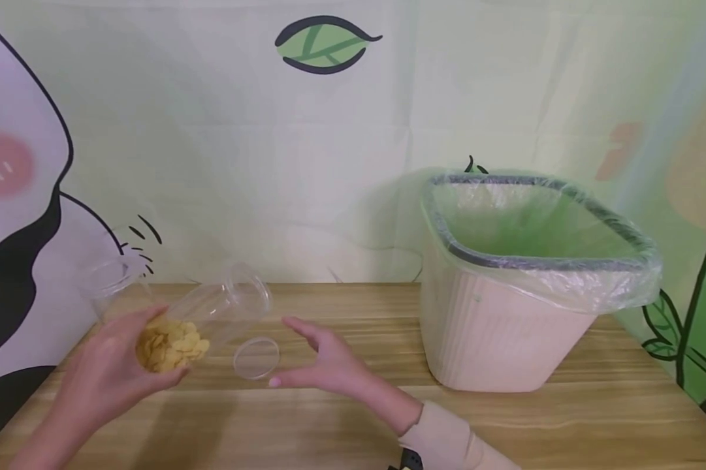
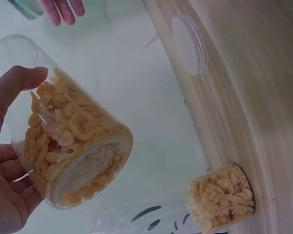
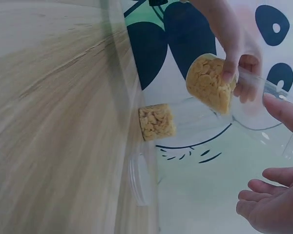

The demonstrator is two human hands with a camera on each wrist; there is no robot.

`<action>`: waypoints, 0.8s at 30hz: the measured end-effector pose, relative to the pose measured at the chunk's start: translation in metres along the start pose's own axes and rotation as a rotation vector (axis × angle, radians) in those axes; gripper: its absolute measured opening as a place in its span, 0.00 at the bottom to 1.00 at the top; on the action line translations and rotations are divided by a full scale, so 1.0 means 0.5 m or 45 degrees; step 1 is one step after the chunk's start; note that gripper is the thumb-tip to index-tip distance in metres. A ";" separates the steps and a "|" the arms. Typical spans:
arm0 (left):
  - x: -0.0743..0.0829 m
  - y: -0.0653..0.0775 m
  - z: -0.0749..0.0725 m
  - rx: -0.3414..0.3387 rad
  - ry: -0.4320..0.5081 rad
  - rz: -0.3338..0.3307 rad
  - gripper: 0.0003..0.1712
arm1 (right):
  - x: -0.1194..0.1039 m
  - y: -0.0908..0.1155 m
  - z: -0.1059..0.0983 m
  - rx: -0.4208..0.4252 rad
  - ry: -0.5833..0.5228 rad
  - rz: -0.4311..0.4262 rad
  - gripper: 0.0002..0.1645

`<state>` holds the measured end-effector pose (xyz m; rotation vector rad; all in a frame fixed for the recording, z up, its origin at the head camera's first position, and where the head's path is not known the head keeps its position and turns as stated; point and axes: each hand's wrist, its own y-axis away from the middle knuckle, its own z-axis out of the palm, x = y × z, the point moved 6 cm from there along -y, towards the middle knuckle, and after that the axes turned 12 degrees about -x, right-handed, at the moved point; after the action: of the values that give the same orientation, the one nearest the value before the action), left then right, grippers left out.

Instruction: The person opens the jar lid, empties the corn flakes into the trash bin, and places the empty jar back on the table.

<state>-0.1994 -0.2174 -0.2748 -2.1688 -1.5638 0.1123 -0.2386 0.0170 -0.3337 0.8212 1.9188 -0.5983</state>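
Observation:
My left hand (image 1: 102,362) grips a clear jar (image 1: 220,303) of corn flakes around its lower part, holding it raised and tilted, with the mouth toward the right. The flakes (image 2: 73,131) lie in the base end. Just right of the jar, my right hand (image 1: 332,362) holds thumb and fingers spread apart with nothing between them; in the right wrist view it appears near the jar's mouth. A round clear lid (image 1: 256,358) lies on the table beneath the two hands. Behind my left hand stands a second clear jar (image 1: 114,284), partly hidden; its flakes (image 3: 156,122) fill the bottom.
On the right of the wooden table (image 1: 305,424) stands a pale ribbed bin (image 1: 499,333) lined with a clear bag (image 1: 617,290) under a grey rim. A printed cloth (image 1: 329,156) hangs behind the table.

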 end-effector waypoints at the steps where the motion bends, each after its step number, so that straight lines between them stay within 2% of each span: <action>1: 0.002 -0.002 -0.002 -0.003 -0.001 0.000 0.48 | -0.002 0.006 -0.004 0.002 -0.011 -0.002 0.50; 8: 0.020 -0.013 -0.016 -0.024 -0.001 0.016 0.49 | -0.016 0.053 -0.028 -0.006 -0.088 -0.025 0.50; 13: 0.037 -0.020 -0.029 -0.006 -0.010 0.055 0.48 | -0.036 0.093 -0.044 -0.028 -0.112 -0.068 0.49; 20: 0.055 -0.037 -0.039 -0.049 -0.001 0.061 0.49 | -0.058 0.153 -0.075 -0.001 -0.077 -0.120 0.49; 24: 0.068 -0.047 -0.047 -0.030 0.008 0.092 0.48 | -0.072 0.184 -0.092 0.016 -0.043 -0.193 0.49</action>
<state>-0.2006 -0.1877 -0.2375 -2.2422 -1.4907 0.1100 -0.1835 0.0988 -0.2875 0.6734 1.9598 -0.7113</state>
